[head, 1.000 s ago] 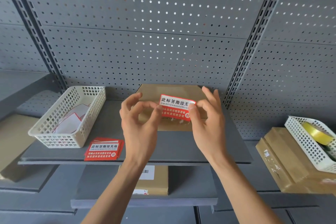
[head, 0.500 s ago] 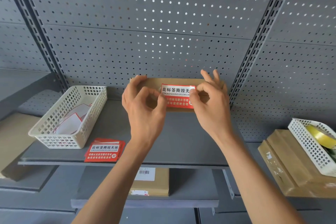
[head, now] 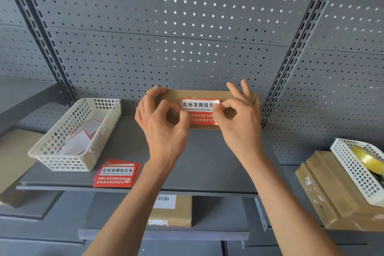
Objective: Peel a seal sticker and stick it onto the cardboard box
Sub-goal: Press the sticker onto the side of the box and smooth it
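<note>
Both hands work at the cardboard box (head: 199, 94) at twelve o'clock on the grey shelf (head: 207, 164), seen from the head view, the only one here. Left hand (head: 161, 124) pinches the left edge of the red seal sticker (head: 199, 111) between thumb and forefinger, its other fingers curled up onto the box's top left corner. Right hand (head: 239, 120) pinches the sticker's right edge the same way, with the remaining fingers fanned up over the box's top right.

A second ago the sticker was held in the air, tilted, in front of the box; half a second ago it had come level against the box face. Now it lies flat across the front of the box, upper band near the top edge, and both hands have moved up with it. Whether the adhesive has fully taken cannot be told. By my judgement the peeling is done and placement is nearly done; what remains is to press and smooth the sticker outward, then let go.

At eight o'clock a stack of spare stickers (head: 116, 174) lies near the shelf's front edge, just beside a white basket (head: 68, 160) of peeled backings at nine o'clock. Another brown box (head: 172, 212) sits on the lower shelf at six o'clock. At four o'clock a second basket (head: 353, 170) holding a yellow tape roll (head: 368, 160) rests on more cardboard.
</note>
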Available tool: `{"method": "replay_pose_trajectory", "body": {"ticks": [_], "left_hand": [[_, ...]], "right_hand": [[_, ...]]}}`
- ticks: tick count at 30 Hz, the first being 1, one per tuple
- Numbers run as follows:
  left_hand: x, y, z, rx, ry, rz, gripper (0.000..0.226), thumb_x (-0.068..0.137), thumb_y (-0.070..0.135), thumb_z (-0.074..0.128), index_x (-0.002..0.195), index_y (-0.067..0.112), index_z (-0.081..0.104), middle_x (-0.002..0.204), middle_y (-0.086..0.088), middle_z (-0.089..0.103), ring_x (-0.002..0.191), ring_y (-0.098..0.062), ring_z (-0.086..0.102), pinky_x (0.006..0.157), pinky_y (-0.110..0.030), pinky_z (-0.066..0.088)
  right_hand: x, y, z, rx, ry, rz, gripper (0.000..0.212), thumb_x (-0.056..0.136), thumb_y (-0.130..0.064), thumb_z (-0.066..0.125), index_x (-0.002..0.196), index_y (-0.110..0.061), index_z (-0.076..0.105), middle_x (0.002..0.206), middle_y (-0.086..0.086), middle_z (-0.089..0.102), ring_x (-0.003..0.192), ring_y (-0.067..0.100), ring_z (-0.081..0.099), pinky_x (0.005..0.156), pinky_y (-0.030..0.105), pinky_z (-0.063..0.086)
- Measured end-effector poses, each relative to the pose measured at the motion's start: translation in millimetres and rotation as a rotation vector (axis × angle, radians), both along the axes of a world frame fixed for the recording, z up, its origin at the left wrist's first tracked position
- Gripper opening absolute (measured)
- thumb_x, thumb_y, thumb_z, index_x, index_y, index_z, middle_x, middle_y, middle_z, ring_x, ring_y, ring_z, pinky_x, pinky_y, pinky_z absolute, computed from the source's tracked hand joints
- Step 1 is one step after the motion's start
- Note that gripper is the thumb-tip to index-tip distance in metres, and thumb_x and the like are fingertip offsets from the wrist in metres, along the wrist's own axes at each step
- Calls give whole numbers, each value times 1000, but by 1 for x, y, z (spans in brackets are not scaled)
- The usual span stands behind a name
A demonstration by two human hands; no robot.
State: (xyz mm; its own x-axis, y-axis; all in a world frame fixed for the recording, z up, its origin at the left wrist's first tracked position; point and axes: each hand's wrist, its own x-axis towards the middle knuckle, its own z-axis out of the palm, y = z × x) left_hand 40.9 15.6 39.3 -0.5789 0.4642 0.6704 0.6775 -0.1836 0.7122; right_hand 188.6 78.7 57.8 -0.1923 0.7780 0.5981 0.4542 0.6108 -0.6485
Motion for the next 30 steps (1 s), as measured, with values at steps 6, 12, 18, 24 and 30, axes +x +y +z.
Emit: {"method": "replay_pose_trajectory", "body": {"ticks": [6, 12, 18, 24, 30], "left_hand": [[0, 3, -3, 20, 50, 35, 11, 75, 18, 67, 68, 16, 60, 128, 2, 57, 131, -16, 45, 111, -42, 27], [1, 4, -3, 11, 78, 61, 12, 76, 22, 66, 69, 17, 59, 128, 2, 57, 131, -17, 45, 111, -39, 26], [3, 6, -7, -1, 129, 72, 13, 77, 21, 67, 70, 17, 57, 129, 2, 56, 132, -16, 44, 110, -37, 25], [3, 6, -6, -13, 141, 81, 13, 76, 22, 67, 70, 17, 56, 130, 1, 56, 131, -20, 45, 110, -42, 27], [3, 6, -5, -37, 146, 82, 14, 76, 25, 66, 76, 17, 54, 130, 2, 55, 131, -20, 45, 109, -45, 27]], "right_hand": [[-2, 3, -1, 3, -22, -24, 29, 91, -22, 69, 66, -9, 60, 147, 1, 57, 154, 14, 22, 125, 46, -2], [-5, 3, -2, 38, -15, -50, 30, 89, -23, 70, 65, -11, 56, 143, 2, 60, 153, 16, 25, 124, 44, -4], [-5, 4, -5, 80, -10, -79, 31, 86, -21, 71, 63, -20, 50, 134, 0, 66, 147, 15, 37, 120, 61, 8], [-3, 6, -7, 115, -11, -83, 27, 85, -25, 69, 65, -21, 52, 131, -1, 67, 143, 13, 42, 117, 62, 15], [-3, 7, -8, 164, 8, -79, 22, 85, -25, 67, 76, -21, 48, 128, -3, 67, 141, 16, 45, 115, 55, 24]]}}
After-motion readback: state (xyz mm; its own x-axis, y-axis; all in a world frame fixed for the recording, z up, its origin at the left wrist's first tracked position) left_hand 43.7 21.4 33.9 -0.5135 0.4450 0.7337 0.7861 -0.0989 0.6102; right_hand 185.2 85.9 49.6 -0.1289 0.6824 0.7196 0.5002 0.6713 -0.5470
